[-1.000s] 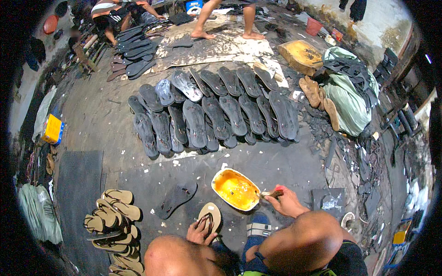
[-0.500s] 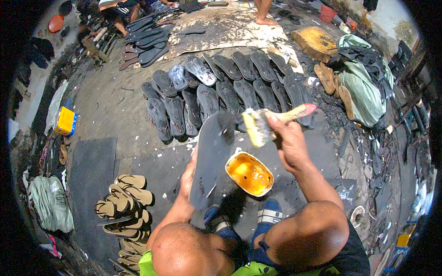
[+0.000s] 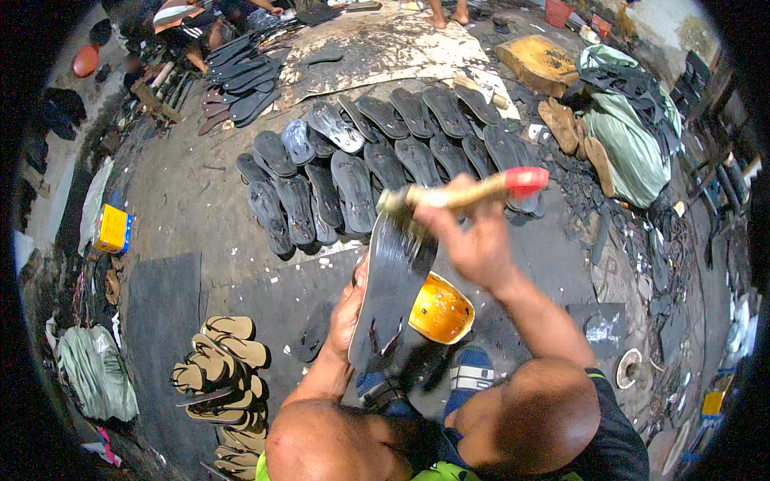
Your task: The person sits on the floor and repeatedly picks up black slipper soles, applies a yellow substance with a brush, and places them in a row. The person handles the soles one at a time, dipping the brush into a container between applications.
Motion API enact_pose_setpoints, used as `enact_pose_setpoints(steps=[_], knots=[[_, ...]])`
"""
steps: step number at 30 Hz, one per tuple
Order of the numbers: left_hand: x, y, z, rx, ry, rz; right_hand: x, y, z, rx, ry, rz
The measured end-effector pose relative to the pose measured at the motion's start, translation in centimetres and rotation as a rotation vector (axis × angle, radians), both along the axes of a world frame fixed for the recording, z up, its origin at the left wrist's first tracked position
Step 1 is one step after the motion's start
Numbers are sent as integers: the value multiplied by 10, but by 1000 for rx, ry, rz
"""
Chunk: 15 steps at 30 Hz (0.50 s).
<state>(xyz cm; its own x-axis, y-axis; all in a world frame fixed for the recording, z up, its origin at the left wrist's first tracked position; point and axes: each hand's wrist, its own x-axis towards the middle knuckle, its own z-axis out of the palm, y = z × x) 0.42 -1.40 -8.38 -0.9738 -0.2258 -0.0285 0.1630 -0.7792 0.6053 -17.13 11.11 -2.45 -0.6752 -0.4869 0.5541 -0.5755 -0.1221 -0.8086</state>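
Note:
My left hand (image 3: 348, 309) grips a black shoe sole (image 3: 387, 284) by its left edge, holding it tilted above the floor. Wet streaks shine over its upper half, and small slits show near its lower end. In my right hand (image 3: 479, 240) is a paintbrush (image 3: 473, 192) with a wooden handle and a red tip. Its bristles meet the top end of the sole; they are partly hidden. Below, half covered by the sole, a white-rimmed tub (image 3: 451, 309) of amber glue stands on the floor between my feet.
Two rows of dark soles (image 3: 350, 180) lie ahead. Tan flip-flops (image 3: 228, 341) are piled at my left beside a black mat (image 3: 164, 321). A yellow tin (image 3: 114, 228) stands farther left. A wooden block (image 3: 537, 66) and a pale green sack (image 3: 630, 148) sit at far right. Another person (image 3: 188, 28) works at far left.
My right hand has brought the brush left and onto the sole's top end. The sole has shifted slightly right, now covering part of the tub, and shows shiny wet streaks.

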Motion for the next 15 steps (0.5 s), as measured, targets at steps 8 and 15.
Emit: enact_pose_setpoints(steps=[8,15], knots=[[-4,-14,23,34,31,79,-25,2,10,-183,-1,98],[-12,-18,33,244,-39,170,32,8,-6,-31,246,438]])
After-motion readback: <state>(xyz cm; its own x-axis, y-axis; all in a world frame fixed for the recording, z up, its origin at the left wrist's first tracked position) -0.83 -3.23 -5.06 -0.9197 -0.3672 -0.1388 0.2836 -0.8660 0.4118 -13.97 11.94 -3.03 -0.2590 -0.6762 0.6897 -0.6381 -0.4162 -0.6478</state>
